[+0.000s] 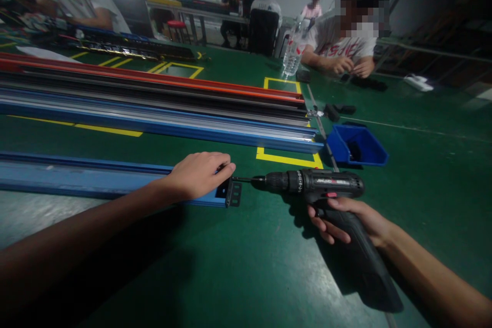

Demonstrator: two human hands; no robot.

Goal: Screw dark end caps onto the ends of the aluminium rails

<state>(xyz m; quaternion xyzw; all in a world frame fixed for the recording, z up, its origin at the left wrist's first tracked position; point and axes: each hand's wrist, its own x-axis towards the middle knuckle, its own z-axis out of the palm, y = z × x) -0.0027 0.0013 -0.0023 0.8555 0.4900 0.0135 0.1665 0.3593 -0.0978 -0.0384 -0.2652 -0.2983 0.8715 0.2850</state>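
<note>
My left hand (200,174) rests on the end of a long blue metal rail (77,179) lying on the green table, fingers curled over its top edge beside a black end bracket (233,193). My right hand (346,220) grips the handle of a black cordless drill (319,184). The drill lies level, its bit pointing left and touching the bracket at the rail's end.
Several long rails, blue, grey and red (154,107), lie stacked behind. A blue parts bin (357,144) sits at right of them, near yellow floor-tape squares. A plastic water bottle (292,51) stands farther back. A person sits across the table (346,46); others work behind.
</note>
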